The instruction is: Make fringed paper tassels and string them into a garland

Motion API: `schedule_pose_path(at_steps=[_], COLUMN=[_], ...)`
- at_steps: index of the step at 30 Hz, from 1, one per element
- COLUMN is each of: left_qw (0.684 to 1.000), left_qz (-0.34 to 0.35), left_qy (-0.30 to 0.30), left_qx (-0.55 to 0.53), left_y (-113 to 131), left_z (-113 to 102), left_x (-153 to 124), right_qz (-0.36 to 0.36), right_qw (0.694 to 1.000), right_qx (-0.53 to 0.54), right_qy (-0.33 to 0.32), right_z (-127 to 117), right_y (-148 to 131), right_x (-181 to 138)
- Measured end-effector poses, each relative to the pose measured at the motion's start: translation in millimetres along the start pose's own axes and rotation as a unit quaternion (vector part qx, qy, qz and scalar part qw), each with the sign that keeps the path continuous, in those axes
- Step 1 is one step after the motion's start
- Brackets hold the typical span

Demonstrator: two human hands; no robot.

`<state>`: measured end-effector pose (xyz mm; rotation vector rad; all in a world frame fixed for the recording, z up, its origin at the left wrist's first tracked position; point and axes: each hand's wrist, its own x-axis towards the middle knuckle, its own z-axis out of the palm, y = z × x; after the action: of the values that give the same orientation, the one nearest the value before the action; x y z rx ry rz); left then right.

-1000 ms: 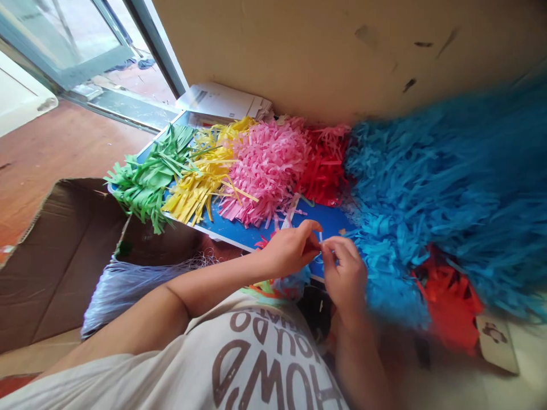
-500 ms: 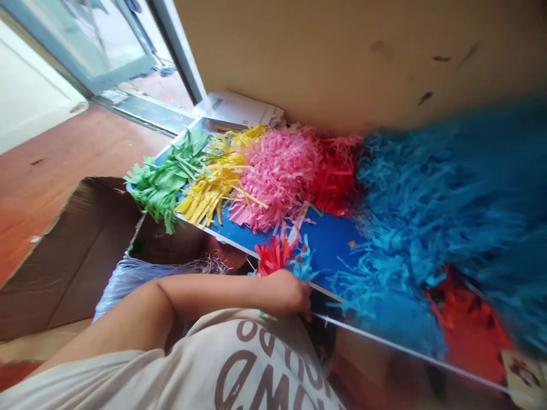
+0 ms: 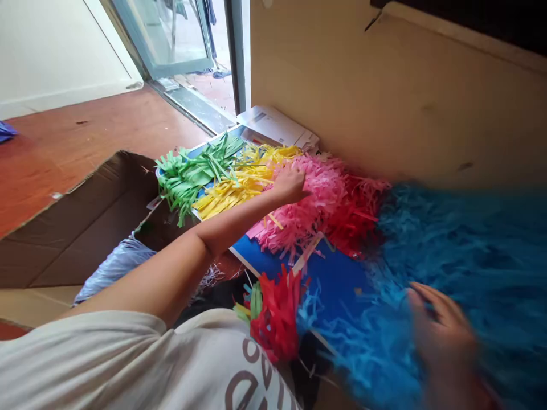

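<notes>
My left hand point(image 3: 290, 183) is at the pile of pink paper tassels point(image 3: 316, 199), its fingers closed on some of the pink strips. Blurred by motion, my right hand point(image 3: 444, 330) is over the large heap of blue paper tassels point(image 3: 478, 256); its thumb and forefinger are close together, and whether it holds anything is unclear. Between my hands, against my shirt at the table edge, hangs a bunch of red tassels point(image 3: 277, 313) with green, yellow and light blue strips beside it. What holds that bunch up is hidden.
Green tassels point(image 3: 192, 176), yellow tassels point(image 3: 239, 185) and red tassels point(image 3: 354, 219) lie along the blue tabletop point(image 3: 337, 279). A white box point(image 3: 277, 125) stands by the wall. An open cardboard box point(image 3: 81, 228) is at left, with whitish strands point(image 3: 117, 265) beside it. Beyond is a doorway point(image 3: 209, 102).
My left hand has moved from the red and blue bunch at the table edge up to the pink pile. My right hand has come into sight over the blue heap. The view has shifted.
</notes>
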<state>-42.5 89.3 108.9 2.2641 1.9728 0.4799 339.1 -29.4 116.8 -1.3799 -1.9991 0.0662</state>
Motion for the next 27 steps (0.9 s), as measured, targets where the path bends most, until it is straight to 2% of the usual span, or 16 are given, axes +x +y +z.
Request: schedule_pose_path(at_steps=[3,7,9,11,13,17,22,27], left_qw=[0.999,0.991,0.986,0.985,0.987,0.984,0.985,0.987], left_qz=[0.028,0.121,0.148,0.149,0.136,0.140,0.137,0.137], left_qy=[-0.040,-0.053,-0.068,-0.079,-0.082,-0.106,-0.102,-0.078], left_qx=[0.020,0.023,0.030,0.037,0.034,0.021,0.002,-0.042], left_y=[-24,-38,-44,-51,-58,-69,-77,-81], left_z=[11,28,31,30,29,30,34,20], left_x=[-1,-39,-51,-58,-62,-68,-69,-66], right_qz=[-0.066,-0.126,-0.157,-0.153,-0.115,-0.039,0.011,0.143], right_qw=[0.994,0.977,0.968,0.963,0.971,0.988,0.994,0.988], right_qx=[0.071,0.131,0.090,0.011,-0.036,-0.031,-0.019,0.063], right_qy=[-0.050,-0.107,-0.175,-0.220,-0.205,-0.145,-0.105,0.002], right_z=[77,168,203,228,243,253,253,248], right_y=[-33,-77,-88,-86,-73,-36,-8,8], right_x=[35,91,120,148,172,201,205,207])
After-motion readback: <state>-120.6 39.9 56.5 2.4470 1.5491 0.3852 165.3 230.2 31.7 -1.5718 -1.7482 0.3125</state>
